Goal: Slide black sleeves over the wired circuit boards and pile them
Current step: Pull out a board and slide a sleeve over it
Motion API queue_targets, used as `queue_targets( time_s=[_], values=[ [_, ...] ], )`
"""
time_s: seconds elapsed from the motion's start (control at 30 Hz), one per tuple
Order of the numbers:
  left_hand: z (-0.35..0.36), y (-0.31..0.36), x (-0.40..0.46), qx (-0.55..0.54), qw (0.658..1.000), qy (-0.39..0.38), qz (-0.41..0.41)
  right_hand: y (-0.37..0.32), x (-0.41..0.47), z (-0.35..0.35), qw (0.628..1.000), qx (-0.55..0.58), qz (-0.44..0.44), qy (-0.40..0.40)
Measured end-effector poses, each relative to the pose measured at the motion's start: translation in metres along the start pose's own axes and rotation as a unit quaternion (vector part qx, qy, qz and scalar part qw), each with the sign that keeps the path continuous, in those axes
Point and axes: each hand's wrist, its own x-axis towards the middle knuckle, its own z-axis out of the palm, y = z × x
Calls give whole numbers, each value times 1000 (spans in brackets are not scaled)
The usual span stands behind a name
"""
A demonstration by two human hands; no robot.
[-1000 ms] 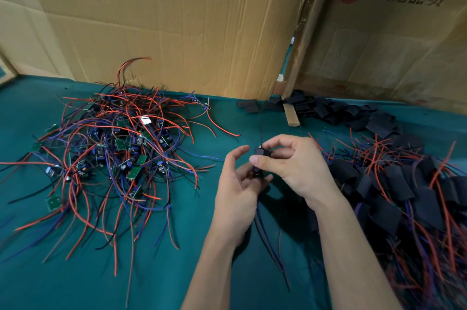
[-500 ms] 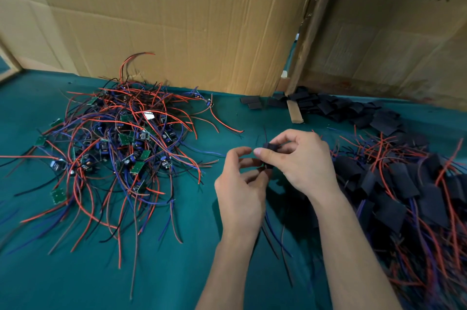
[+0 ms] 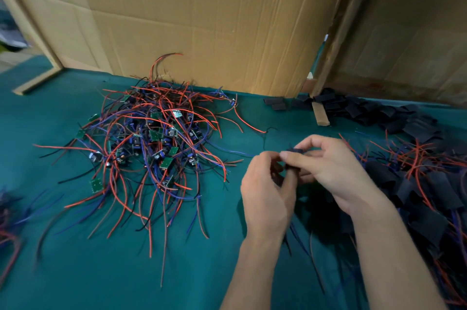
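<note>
Pinching black sleeve (image 3: 294,151) between right hand (image 3: 328,168) fingertips, left hand (image 3: 265,183) grip curled just below it

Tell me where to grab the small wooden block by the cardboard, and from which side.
Pinch the wooden block across its narrow width, coming from above at its near end. It lies flat on the green mat, long axis running away from the person; black sleeves crowd its right side and far end, so the near end is freest.
</note>
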Motion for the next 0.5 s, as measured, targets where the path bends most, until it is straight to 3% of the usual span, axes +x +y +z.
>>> queue_targets(
  time_s=[0.1,0.2,0.27,0.37,0.43,0.5],
  values=[
    [0,4,-2,-29,998,-58,4,-15,-10,-21,998,-2,-23,62],
    [3,2,-2,-44,997,-57,-23,-34,-28,-73,989,-67,-36,125],
    [5,-2,0,-30,997,-53,-49,-45,-44,-99,983,-142,-17,113],
    [6,-2,0,-13,996,-60,-70,-55,-48,-121,936,-293,-92,170],
    [4,-1,0,-17,995,-57,-77,-75,-52,-103,917,-323,-142,187],
    [4,0,-1,-7,995,-62,-76,-87,-46,-50,918,-316,-205,125]
  ],
)
